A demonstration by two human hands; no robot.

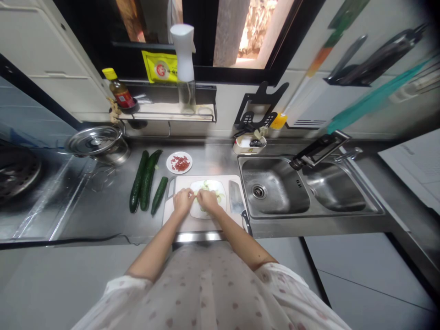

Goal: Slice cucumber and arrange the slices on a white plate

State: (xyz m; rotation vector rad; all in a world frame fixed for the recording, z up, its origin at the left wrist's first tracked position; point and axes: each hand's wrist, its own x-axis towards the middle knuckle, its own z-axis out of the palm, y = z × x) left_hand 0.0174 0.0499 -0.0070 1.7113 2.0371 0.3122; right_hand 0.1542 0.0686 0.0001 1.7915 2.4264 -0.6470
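Note:
Over a white plate (223, 211) of pale green cucumber slices (219, 196), my two hands are close together. My left hand (184, 200) is closed in a pinch at the plate's left side, its fingertips on a small pale green cucumber slice (195, 196). Fingers curled, my right hand (208, 200) meets the same piece from the right and hides part of the plate. Under the plate lies a light cutting board (172, 220). A cleaver (235, 195) with a black handle rests along the board's right edge.
Left of the board lie whole cucumbers (147, 178) and a shorter cucumber piece (159, 195). Behind stands a small white dish (179, 162) of chopped red bits. A lidded steel pot (99, 144) is at the back left, a double sink (275, 188) to the right.

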